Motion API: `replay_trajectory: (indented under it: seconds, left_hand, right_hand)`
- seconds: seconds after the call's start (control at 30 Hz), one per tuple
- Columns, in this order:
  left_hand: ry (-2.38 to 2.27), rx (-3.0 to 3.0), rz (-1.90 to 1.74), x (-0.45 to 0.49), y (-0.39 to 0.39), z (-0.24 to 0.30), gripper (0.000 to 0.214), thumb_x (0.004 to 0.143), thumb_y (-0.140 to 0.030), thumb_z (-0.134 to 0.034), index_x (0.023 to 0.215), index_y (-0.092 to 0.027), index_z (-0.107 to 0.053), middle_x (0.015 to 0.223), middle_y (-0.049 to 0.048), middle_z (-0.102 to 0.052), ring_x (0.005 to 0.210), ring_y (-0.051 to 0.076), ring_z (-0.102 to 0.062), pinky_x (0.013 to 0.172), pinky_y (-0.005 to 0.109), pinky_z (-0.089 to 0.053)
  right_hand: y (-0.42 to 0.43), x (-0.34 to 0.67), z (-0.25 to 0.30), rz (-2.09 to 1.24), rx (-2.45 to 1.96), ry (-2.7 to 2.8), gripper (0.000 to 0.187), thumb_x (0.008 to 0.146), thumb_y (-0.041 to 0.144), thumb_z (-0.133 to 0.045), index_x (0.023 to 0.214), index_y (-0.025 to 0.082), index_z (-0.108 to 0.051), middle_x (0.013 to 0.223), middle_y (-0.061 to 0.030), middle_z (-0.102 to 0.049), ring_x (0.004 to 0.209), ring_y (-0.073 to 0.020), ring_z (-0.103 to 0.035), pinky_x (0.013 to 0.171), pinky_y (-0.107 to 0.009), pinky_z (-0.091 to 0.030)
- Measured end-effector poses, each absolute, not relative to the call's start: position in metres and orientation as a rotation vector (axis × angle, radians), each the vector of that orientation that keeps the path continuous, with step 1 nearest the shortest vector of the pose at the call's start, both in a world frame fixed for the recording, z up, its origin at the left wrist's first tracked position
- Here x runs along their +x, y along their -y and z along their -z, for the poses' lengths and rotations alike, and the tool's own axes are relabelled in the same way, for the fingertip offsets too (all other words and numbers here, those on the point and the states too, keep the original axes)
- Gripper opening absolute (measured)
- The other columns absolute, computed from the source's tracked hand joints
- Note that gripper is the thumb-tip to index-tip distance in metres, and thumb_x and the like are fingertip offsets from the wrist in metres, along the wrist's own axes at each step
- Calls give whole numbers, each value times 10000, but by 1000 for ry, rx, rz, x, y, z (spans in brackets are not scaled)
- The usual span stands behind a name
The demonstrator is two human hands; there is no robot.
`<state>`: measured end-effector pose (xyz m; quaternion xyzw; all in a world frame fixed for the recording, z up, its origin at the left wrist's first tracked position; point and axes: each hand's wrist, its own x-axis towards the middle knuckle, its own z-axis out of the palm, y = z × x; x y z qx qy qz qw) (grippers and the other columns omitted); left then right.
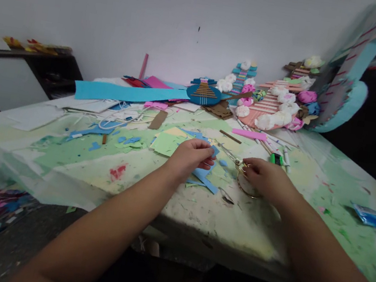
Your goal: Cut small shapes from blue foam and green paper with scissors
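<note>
My left hand point(188, 156) is curled over a blue paper piece point(205, 177) on the table, fingers pinching its upper edge. My right hand point(264, 178) is closed on the gold handles of a pair of scissors point(238, 161), whose blades point up and left across the table. Both hands rest near the front middle of the paint-stained table point(170, 205). Green and yellow paper sheets point(168, 142) lie just behind my left hand.
Blue paper scraps point(102, 134) litter the left. A long blue strip point(127, 93) and a blue guitar-shaped craft point(203, 93) lie at the back. Stick crafts with paper flowers point(273, 107) stand at back right. Markers point(281, 156) lie right; a blue packet point(375, 218) at far right.
</note>
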<state>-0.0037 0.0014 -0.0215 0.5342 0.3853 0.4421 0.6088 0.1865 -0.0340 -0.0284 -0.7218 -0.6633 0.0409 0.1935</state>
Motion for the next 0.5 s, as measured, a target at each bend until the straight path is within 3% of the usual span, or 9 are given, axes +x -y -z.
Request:
replay_trajectory:
  seconds: [0.17, 0.5]
  left_hand:
    - [-897, 1272, -965, -4, 0, 22, 100, 629, -235, -546, 649, -137, -536, 563, 12, -555, 492, 85, -528, 441, 190, -417]
    - [-860, 1303, -900, -3, 3, 24, 84, 629, -205, -561, 644, -131, -523, 534, -3, -530, 447, 71, -498, 439, 199, -418]
  right_hand:
    - [38, 167, 28, 552, -1837, 1998, 271, 772, 253, -374, 803, 152, -623, 767, -97, -618, 763, -209, -540, 637, -290, -357]
    - [36, 171, 34, 502, -2011, 2000, 227, 734, 228, -413, 676, 174, -626, 668, -64, -600, 626, -172, -537, 502, -254, -320]
